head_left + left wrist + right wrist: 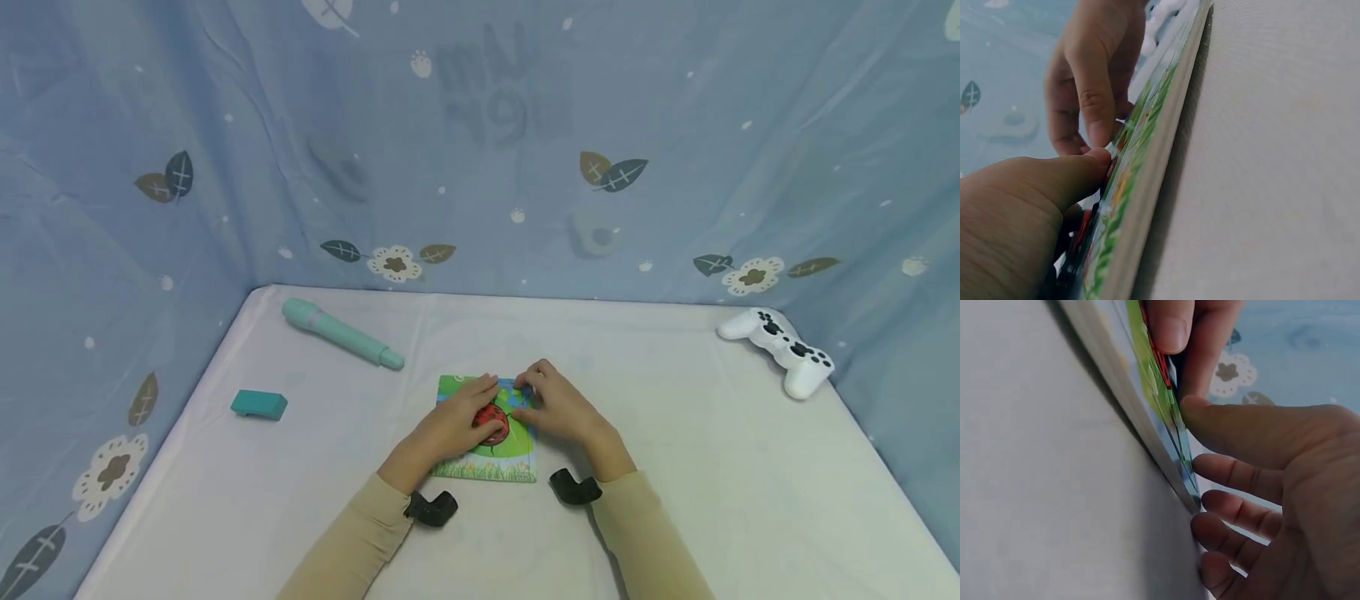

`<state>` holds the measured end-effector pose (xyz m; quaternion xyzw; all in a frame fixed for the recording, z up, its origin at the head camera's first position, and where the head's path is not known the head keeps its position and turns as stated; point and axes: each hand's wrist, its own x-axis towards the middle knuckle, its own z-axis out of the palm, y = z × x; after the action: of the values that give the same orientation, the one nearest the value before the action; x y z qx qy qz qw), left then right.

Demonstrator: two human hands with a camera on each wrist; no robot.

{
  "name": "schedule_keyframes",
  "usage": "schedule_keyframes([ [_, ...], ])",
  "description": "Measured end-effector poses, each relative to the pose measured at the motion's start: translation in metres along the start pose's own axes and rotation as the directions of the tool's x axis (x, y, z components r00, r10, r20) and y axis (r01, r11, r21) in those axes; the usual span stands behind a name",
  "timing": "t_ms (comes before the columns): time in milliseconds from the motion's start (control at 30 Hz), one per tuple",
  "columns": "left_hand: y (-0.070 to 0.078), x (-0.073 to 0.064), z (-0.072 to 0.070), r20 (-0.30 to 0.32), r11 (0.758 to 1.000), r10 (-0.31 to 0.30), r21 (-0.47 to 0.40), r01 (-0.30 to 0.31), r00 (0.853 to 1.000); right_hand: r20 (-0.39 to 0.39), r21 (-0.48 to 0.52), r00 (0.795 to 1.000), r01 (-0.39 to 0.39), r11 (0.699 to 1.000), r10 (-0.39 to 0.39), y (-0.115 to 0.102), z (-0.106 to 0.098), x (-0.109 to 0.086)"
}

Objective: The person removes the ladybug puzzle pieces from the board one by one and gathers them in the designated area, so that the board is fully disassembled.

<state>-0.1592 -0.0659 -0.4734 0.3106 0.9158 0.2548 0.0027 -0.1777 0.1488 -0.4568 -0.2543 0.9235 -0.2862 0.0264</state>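
Blue cloth (510,92) backs the white counter (712,500), where the ladybug board (517,452) lies partly under the left hand (452,423), fingers extended, with the right hand (566,410) loosely parted at its edge — seemingly an adjusting step, next calling for light fingertip pressure.

A square picture board (517,454) is lying flat on the white table (690,483), its thick pale edge showing in the wrist views, and it is displaying a red, black-spotted ladybug (491,414) on bright green, with blue patches toward the far side and a strip of grass and small flowers along the near edge. The left hand (454,423) is resting across its left part, the thumb reaching over the ladybug, while the right hand (562,406) is touching the far right part with thumb and fingertips, partly covering that corner.
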Motion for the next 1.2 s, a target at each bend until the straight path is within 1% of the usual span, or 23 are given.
schedule_keyframes([
  [233, 0.000, 0.001, 0.000, 0.010, 0.999, 0.004, 0.032, -0.004, 1.000, -0.004, 0.093, 0.999, -0.043, 0.995, 0.043, 0.005, 0.003, 0.004],
  [333, 0.000, 0.001, 0.001, 0.020, 0.999, 0.003, 0.040, -0.004, 1.000, -0.012, 0.093, 0.999, -0.045, 0.995, 0.046, 0.006, 0.006, 0.004],
  [500, 0.000, 0.002, 0.002, 0.029, 0.999, -0.003, 0.041, 0.002, 1.000, -0.011, 0.059, 0.999, -0.045, 0.997, 0.045, 0.007, 0.010, 0.004],
  [767, 0.000, 0.001, 0.001, 0.024, 0.999, -0.012, 0.032, 0.011, 1.000, -0.011, 0.073, 1.000, -0.026, 0.997, 0.026, 0.004, 0.010, 0.004],
  [1000, -0.001, 0.001, 0.003, 0.035, 0.999, -0.031, 0.008, 0.031, 0.999, 0.023, 0.194, 0.999, -0.034, 0.980, 0.031, 0.009, 0.005, -0.001],
  [1200, -0.002, 0.002, 0.003, 0.041, 0.999, -0.042, -0.002, 0.042, 0.998, 0.036, 0.224, 0.999, -0.023, 0.974, 0.015, 0.012, 0.001, -0.004],
])
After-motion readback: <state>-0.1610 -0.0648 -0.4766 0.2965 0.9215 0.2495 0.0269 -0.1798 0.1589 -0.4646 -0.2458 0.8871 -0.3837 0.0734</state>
